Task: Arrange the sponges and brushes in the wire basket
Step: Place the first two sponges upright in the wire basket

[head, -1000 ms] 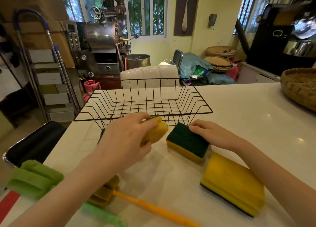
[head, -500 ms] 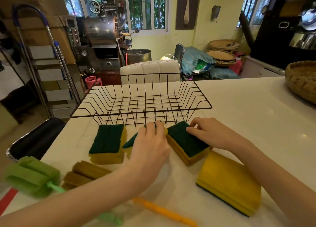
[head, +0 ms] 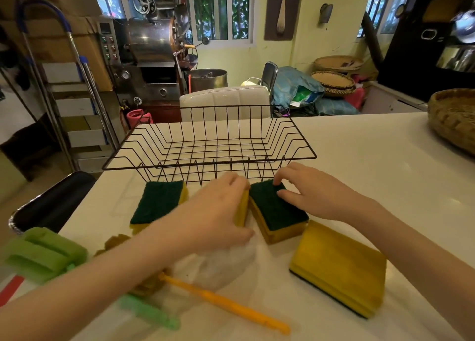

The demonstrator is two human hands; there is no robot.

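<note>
Left hand [head: 218,212] clamped a yellow sponge [head: 243,208] on edge; right hand [head: 316,194], fingers spread, steadied the green-topped sponge [head: 279,212] beside it, likely pairing them for the empty basket [head: 210,158] just beyond.

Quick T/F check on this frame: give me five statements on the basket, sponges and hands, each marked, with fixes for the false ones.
1. The wire basket holds no sponges. True.
2. The right hand rests on a green-topped sponge. True.
3. The left hand is holding the orange brush handle. False: the handle lies untouched on the table; the left hand grips a yellow sponge standing on edge.
4. The large sponge nearest the right forearm lies green side up. False: its yellow side is up.
5. A third green-topped sponge lies flat, just in front of the basket. True.
</note>
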